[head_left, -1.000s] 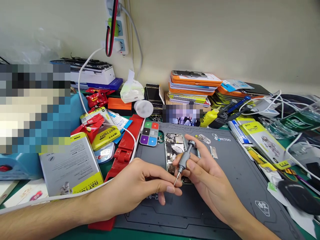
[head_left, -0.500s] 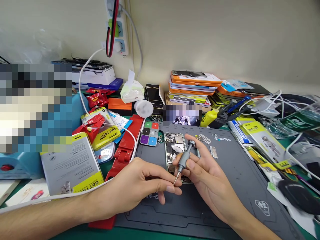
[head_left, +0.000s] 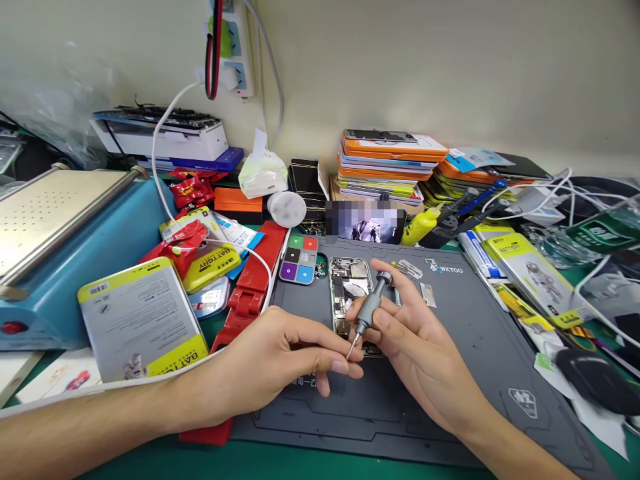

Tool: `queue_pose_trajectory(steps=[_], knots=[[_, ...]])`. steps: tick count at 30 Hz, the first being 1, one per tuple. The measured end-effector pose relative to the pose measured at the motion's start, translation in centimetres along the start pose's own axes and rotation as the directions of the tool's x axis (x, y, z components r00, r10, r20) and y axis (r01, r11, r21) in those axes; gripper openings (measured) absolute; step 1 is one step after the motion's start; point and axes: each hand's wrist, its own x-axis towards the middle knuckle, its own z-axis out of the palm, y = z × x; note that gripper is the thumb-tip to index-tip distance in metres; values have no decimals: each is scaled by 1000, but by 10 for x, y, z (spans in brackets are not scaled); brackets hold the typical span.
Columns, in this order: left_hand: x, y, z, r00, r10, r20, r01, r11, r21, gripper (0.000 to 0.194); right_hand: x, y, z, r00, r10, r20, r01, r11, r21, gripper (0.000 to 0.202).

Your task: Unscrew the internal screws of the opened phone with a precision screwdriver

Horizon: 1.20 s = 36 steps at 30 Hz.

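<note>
A small grey screwdriver (head_left: 369, 312) is held in my right hand (head_left: 417, 340), its thumb and fingers around the handle and its shaft slanting down to the left. At the metal tip, the thumb and fingers of my left hand (head_left: 295, 360) are pinched together; whatever lies between them is too small to make out. Behind the hands an opened phone (head_left: 351, 275) with bare inner parts lies on the dark grey mat (head_left: 400, 427). My right hand and the screwdriver hide part of its lower half.
Left of the phone lie a coloured tray (head_left: 299, 259) and a red clamp (head_left: 247, 303). Battery boxes (head_left: 140, 320) and a blue machine (head_left: 85, 267) stand further left. Behind the mat are a lit screen (head_left: 367, 227), a yellow bottle (head_left: 420, 225) and stacked orange cases (head_left: 390, 157).
The whole view has shifted slightly, with the background sitting a little higher in the picture. Both hands keep nearly the same pose around the screwdriver.
</note>
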Motion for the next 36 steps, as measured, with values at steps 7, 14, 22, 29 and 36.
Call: queue_pose_trajectory(steps=[7, 14, 22, 29, 36], knots=[[-1, 1, 1, 1000, -3, -8, 3, 999, 39, 17, -2, 1, -1, 1000, -14, -11, 14, 1000, 3, 54], [-2, 0, 2, 999, 12, -36, -11, 999, 43, 20, -3, 0, 3, 996, -68, -60, 68, 998, -4, 54], [-1, 1, 1, 998, 43, -50, -36, 992, 124, 20, -2, 1, 2, 994, -82, -78, 82, 997, -8, 54], [-3, 0, 0, 998, 50, -48, -41, 986, 163, 21, -4, 0, 2, 993, -81, -87, 80, 997, -19, 53], [-2, 0, 0, 998, 50, -42, -42, 986, 163, 22, -1, 0, 1, 993, -85, -81, 84, 996, -25, 55]])
